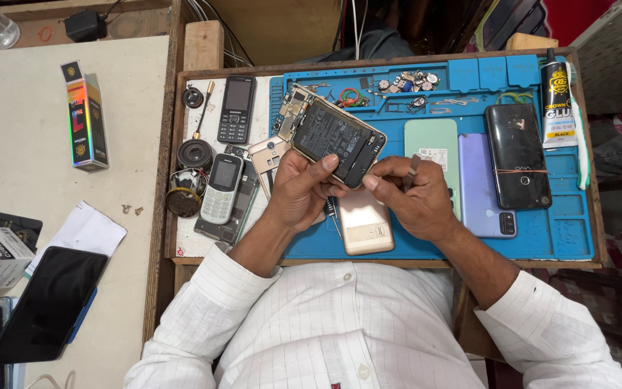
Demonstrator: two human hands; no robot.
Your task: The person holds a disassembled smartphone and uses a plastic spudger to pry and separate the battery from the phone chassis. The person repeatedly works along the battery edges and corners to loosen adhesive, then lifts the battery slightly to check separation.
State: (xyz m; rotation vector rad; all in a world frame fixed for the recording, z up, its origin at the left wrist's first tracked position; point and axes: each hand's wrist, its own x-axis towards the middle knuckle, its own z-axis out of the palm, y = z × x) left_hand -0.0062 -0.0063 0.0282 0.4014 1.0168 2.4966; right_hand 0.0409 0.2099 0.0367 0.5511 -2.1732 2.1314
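Tool tip hidden under opened phone [336, 139], tray screws [404, 81] too small (blurred)

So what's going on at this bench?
A person in a white shirt holds an opened phone, back cover off and battery showing, in the left hand. The right hand pinches a slim metal tool at the phone's lower edge. Below lies a blue work mat with other phones, small parts and a glue tube.

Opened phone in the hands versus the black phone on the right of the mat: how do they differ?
The opened phone has its back off, showing the battery; the black phone is closed. The opened phone is held tilted by the left hand, with the right hand at its edge; the black phone lies flat on the blue mat. Both are slab-shaped.
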